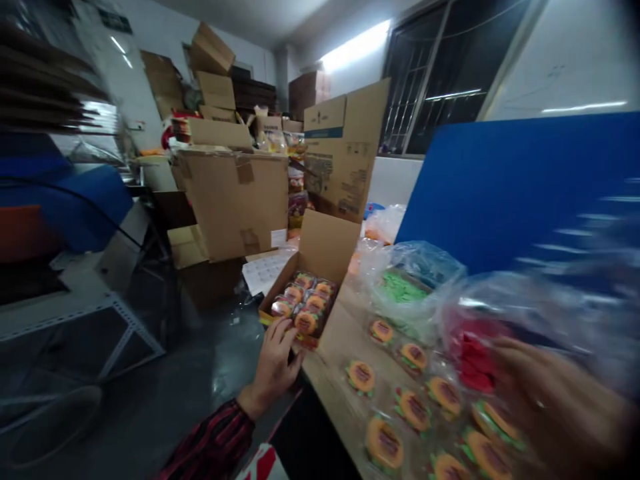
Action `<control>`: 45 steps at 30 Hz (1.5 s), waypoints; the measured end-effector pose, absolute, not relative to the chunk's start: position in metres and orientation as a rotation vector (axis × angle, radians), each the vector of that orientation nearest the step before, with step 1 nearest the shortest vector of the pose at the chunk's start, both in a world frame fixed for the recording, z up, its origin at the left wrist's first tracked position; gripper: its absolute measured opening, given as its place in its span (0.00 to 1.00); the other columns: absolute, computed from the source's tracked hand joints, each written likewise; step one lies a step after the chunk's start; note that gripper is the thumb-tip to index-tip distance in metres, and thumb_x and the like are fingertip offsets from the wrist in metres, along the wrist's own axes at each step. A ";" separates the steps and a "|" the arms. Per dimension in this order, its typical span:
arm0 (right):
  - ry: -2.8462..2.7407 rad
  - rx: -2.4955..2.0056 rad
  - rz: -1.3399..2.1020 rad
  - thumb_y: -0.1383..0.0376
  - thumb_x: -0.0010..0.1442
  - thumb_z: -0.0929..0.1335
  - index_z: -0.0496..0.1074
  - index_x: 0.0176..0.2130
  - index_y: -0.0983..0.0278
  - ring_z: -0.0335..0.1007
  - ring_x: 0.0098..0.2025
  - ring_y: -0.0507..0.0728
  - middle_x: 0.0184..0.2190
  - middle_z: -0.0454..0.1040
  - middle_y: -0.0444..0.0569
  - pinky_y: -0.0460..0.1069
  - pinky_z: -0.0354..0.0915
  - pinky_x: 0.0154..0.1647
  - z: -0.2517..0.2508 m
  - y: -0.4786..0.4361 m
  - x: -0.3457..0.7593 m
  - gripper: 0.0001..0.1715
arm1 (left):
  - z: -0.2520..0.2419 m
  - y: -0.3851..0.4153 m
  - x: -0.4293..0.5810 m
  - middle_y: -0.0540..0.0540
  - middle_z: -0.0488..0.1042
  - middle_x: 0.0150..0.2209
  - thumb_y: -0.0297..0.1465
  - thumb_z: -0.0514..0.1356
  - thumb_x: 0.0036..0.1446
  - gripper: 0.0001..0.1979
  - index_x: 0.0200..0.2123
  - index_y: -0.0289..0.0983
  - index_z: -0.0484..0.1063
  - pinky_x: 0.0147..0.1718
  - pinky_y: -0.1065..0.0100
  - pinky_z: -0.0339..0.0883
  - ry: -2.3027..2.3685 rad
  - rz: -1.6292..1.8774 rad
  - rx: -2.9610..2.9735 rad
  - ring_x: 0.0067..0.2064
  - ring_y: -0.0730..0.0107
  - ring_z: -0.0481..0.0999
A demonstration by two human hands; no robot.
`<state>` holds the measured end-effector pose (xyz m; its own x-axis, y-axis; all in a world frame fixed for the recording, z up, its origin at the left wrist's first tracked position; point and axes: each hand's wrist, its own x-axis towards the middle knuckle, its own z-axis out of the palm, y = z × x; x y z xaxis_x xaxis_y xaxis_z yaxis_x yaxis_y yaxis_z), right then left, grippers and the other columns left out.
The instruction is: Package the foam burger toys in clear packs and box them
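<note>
A small open cardboard box (330, 239) stands tilted at the table's left edge with its lid up. Several burger-shaped pieces in clear wrap (306, 321) sit in rows inside it. My left hand (275, 363) has its fingers over the box's near edge, close to the front pieces, with the thumb apart below. On the right, my right hand (555, 393) is smeared by motion, beside a clear bag of red pieces (475, 360) and above the loose burger pieces. Whether its fingers hold anything is hidden by the blur. More wrapped burger pieces (384, 443) lie spread on the brown tabletop (333, 380).
A clear bag of green pieces (403, 287) lies behind the burger pieces, before a blue panel (525, 193). A large carton (235, 200) and stacked boxes stand beyond. Printed sheets (265, 272) lie by the small box. At left is a metal-framed bench (100, 293).
</note>
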<state>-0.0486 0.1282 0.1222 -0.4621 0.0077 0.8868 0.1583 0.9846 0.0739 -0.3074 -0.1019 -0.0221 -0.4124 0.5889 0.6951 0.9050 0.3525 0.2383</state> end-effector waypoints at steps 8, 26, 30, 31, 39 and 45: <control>-2.483 0.144 -0.266 0.71 0.62 0.58 0.69 0.31 0.66 0.66 0.33 0.55 0.30 0.72 0.51 0.49 0.59 0.35 0.087 0.010 -0.264 0.13 | -0.024 -0.166 -0.383 0.30 0.49 0.62 0.33 0.55 0.57 0.34 0.62 0.31 0.41 0.58 0.47 0.51 -2.178 -1.056 -1.142 0.63 0.51 0.49; -2.793 -0.136 -0.016 0.72 0.59 0.62 0.69 0.33 0.65 0.66 0.35 0.56 0.31 0.73 0.50 0.48 0.57 0.35 0.001 -0.011 -0.345 0.07 | -0.012 -0.103 -0.464 0.32 0.50 0.63 0.40 0.60 0.43 0.41 0.59 0.30 0.55 0.59 0.43 0.33 -2.011 -0.522 -1.879 0.65 0.43 0.40; -2.692 -0.306 0.049 0.69 0.60 0.62 0.68 0.31 0.65 0.65 0.35 0.57 0.30 0.72 0.50 0.49 0.57 0.34 -0.016 -0.015 -0.337 0.07 | -0.014 -0.095 -0.459 0.31 0.56 0.60 0.37 0.59 0.43 0.38 0.59 0.31 0.57 0.60 0.44 0.35 -2.005 -0.494 -1.906 0.64 0.44 0.47; -2.659 -0.311 0.092 0.69 0.60 0.62 0.67 0.31 0.65 0.65 0.35 0.57 0.30 0.72 0.50 0.49 0.57 0.34 -0.020 -0.015 -0.333 0.07 | -0.015 -0.094 -0.457 0.30 0.58 0.59 0.37 0.59 0.43 0.38 0.59 0.31 0.57 0.60 0.44 0.36 -2.012 -0.484 -1.892 0.63 0.43 0.49; -2.469 -0.191 0.100 0.67 0.58 0.64 0.68 0.43 0.66 0.63 0.50 0.62 0.47 0.70 0.58 0.60 0.57 0.51 -0.027 0.001 -0.294 0.12 | -0.007 -0.089 -0.444 0.27 0.58 0.57 0.43 0.63 0.39 0.43 0.57 0.28 0.57 0.58 0.39 0.33 -1.991 -0.383 -1.855 0.62 0.38 0.47; -2.538 -0.373 -0.113 0.60 0.56 0.66 0.56 0.59 0.72 0.46 0.62 0.69 0.60 0.54 0.67 0.65 0.53 0.56 -0.032 0.024 -0.278 0.36 | -0.003 -0.076 -0.439 0.29 0.63 0.53 0.51 0.62 0.38 0.44 0.54 0.29 0.59 0.57 0.41 0.39 -2.001 -0.380 -1.887 0.57 0.42 0.57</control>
